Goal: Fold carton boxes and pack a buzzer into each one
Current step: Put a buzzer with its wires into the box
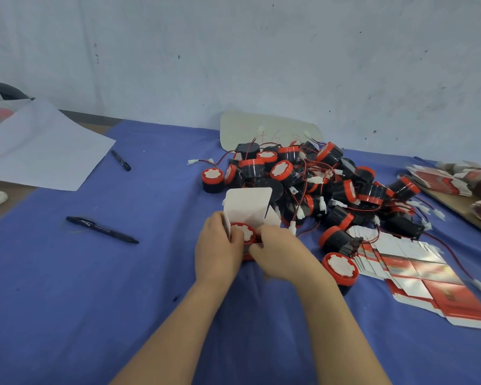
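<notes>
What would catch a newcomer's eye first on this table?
The heap of black round buzzers with red caps and wires, right of centre on the blue cloth. In front of it, the left hand and right hand hold an open white carton box with one buzzer inside; flat red-and-white cartons lie at the right.

Small packing workshop, hand-assembly bench: table under blue cloth (67,287), loose heap of red-black buzzers (317,184) mid-table, stacks of flat cartons (417,273) toward right edge, two pens (102,229), paper sheet (36,145) left, scuffed bare wall (233,51) behind.
</notes>
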The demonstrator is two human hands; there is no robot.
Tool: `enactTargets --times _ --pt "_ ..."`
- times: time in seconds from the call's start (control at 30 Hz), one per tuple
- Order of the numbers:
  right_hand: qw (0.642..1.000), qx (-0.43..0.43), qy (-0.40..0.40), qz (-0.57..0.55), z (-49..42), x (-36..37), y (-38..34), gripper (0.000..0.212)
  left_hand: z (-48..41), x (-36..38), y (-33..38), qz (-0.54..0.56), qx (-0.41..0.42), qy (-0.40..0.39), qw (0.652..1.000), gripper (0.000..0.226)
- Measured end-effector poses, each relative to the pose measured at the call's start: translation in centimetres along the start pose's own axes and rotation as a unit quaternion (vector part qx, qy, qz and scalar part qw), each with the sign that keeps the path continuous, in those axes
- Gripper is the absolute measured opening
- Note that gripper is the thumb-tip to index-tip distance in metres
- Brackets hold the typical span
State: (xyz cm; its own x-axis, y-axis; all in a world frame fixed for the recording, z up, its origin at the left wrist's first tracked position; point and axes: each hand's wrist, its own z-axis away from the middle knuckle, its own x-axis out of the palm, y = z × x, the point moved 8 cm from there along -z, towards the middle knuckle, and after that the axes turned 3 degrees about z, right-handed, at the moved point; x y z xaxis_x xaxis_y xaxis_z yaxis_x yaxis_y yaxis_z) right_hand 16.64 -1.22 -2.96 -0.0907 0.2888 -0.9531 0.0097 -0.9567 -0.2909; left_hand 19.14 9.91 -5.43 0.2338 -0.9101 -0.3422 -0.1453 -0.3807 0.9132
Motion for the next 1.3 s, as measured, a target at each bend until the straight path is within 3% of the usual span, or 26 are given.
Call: enactTargets --times 0.23,0.37,0.5,0.6,0.73,0.9,1.3 --pt "0.99 0.011 0.112 0.085 1.2 -1.6 -0.7 0.037 0.2 -0.3 -0.1 0.028 0.002 0.007 1.0 0.008" --pt "0.995 0.008 0.087 0.057 0.7 -1.9 -0.4 0.025 0.1 -0.3 0.1 0.022 0.002 0.009 1.0 0.01" --pt "0.995 0.014 0.061 0.076 0.1 -0.9 0.0 0.033 0.0 -0.3 0.0 -0.002 0.001 0.013 1.0 0.011" --pt "0.994 0.022 0.085 0.064 -0.2 -0.8 0.7 0.024 0.0 -0.4 0.0 -0.008 0.008 0.016 1.0 0.009" --pt "0.986 0.043 0.158 0.012 0.0 -1.8 1.1 0.033 0.0 -0.4 0.0 -0.005 0.015 0.016 1.0 0.009" --pt "0.97 0.06 0.232 0.037 0.2 -2.2 -0.1 0.013 0.0 -0.2 0.1 0.004 0.018 0.008 1.0 0.011" --pt "0.971 0.087 0.224 0.02 -0.6 -1.6 -0.1 0.02 0.3 0.1 0.7 -0.045 0.06 0.002 0.997 0.011"
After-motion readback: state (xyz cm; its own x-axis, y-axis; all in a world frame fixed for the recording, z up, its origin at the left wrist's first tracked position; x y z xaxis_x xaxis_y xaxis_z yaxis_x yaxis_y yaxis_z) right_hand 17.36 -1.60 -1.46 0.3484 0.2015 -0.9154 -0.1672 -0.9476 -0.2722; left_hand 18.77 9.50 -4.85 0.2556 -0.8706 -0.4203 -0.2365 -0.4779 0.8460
